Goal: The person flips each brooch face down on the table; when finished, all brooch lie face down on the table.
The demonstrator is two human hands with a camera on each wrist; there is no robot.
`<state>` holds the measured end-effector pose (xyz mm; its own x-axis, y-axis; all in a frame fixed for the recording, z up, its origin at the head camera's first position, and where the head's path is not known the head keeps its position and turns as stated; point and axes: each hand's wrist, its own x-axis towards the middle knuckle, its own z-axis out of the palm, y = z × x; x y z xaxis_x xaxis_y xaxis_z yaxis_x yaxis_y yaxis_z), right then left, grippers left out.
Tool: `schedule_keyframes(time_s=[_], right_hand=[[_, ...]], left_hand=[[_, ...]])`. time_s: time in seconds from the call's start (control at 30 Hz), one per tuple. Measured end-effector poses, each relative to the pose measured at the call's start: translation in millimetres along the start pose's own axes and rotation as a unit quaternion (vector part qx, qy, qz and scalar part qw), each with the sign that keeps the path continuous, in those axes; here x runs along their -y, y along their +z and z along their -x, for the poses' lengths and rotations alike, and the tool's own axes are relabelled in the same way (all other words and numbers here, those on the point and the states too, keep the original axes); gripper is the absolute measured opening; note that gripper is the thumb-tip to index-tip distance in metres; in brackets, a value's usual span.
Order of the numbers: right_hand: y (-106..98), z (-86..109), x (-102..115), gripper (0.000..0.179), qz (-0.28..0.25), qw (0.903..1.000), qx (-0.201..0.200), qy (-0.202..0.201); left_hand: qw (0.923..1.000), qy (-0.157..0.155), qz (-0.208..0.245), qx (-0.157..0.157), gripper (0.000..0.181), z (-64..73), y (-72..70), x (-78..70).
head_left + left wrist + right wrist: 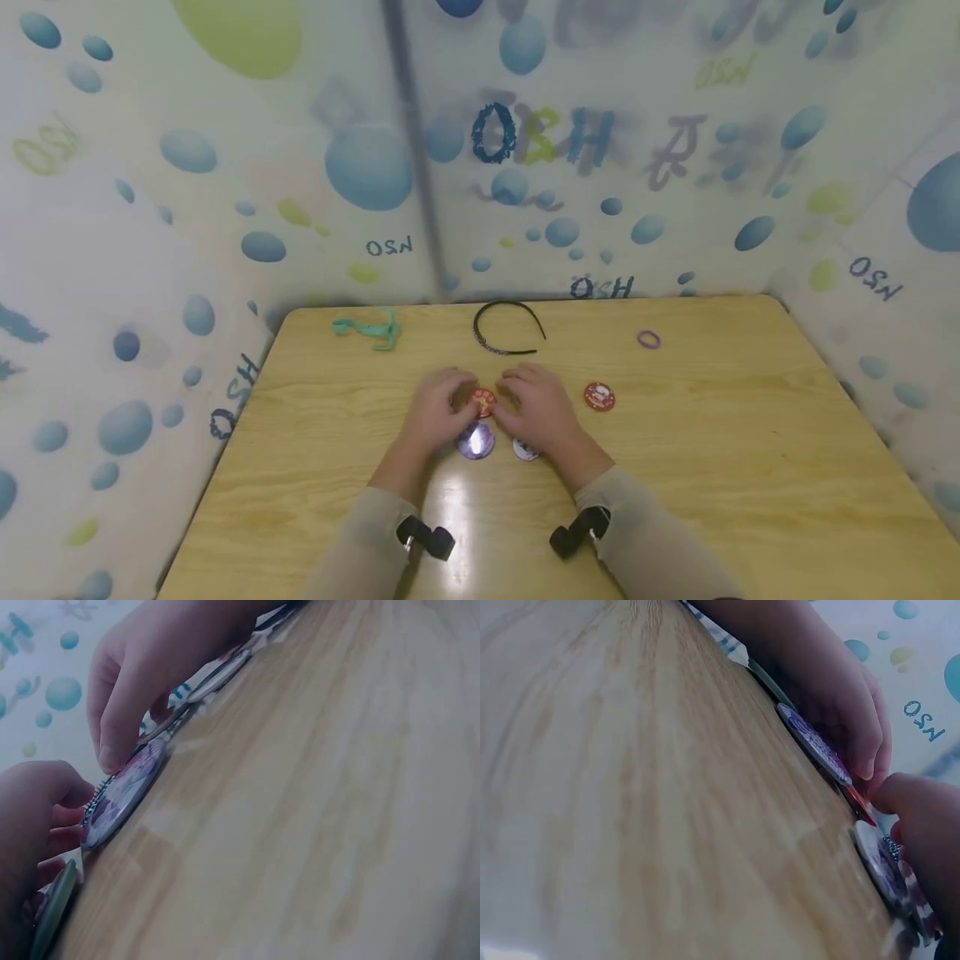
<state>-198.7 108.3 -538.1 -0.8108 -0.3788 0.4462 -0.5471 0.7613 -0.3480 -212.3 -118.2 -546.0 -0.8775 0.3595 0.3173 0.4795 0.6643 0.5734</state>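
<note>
red badge (482, 402) is between my hands, low over or on the table (712, 467), just beyond the purple badge (476, 442); touching that one or not, can't tell. my left hand (438, 408) has thumb and fingers bent round it from the left. my right hand (542, 407) has its thumb tip at the right edge; real pinch or mere touch, can't tell.

handling, my guess: light, thin, stiff, hard to break, smooth face likely slippery. i'd take it by the rim, thumb on the near edge, fingers on the far one (a nail under the edge should help).

writing: marks on the red badge too small to read. purple badge is mostly glare. pale badge (526, 450), part hidden by my right hand, nothing legible. other red badge (599, 397), off right, has a pale picture, no words i can make out.

further out: teal object (367, 329), black headband (477, 327), purple ring (649, 346), no labels seen. wall (645, 183) reads "osh", probably "h2o" back to front.
</note>
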Motion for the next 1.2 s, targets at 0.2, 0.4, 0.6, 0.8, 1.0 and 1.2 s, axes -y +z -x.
schedule_keyframes(time_s=[0.2, 0.4, 0.6, 0.8, 1.0, 1.2], right_hand=[[5.0, -1.3, 3.1, 0.047, -0.006, 0.9994, 0.030, 0.014], [6.6, -0.3, 4.1, 0.052, -0.022, 0.9973, 0.060, 0.034], [6.5, -0.4, 3.8, 0.048, -0.037, 0.9958, 0.068, 0.049], [5.3, -0.1, 4.5, 0.045, -0.048, 0.9947, 0.072, 0.055], [5.6, -0.5, 5.1, 0.044, -0.051, 0.9938, 0.072, 0.067], [5.4, -0.8, 5.5, 0.043, -0.058, 0.9927, 0.071, 0.078]], left_hand=[[0.9981, -0.003, 0.001, 0.062, 0.053, 3.9, -11.4, 7.5], [0.9958, 0.019, 0.007, 0.089, 0.055, 5.3, -17.7, 13.7], [0.9958, 0.031, 0.016, 0.084, 0.055, 4.6, -17.6, 15.4], [0.9963, 0.033, 0.012, 0.079, 0.053, 4.1, -15.8, 14.9], [0.9967, 0.026, 0.010, 0.076, 0.050, 4.1, -16.6, 13.2], [0.9972, 0.024, 0.022, 0.068, 0.048, 4.4, -17.7, 12.5]])
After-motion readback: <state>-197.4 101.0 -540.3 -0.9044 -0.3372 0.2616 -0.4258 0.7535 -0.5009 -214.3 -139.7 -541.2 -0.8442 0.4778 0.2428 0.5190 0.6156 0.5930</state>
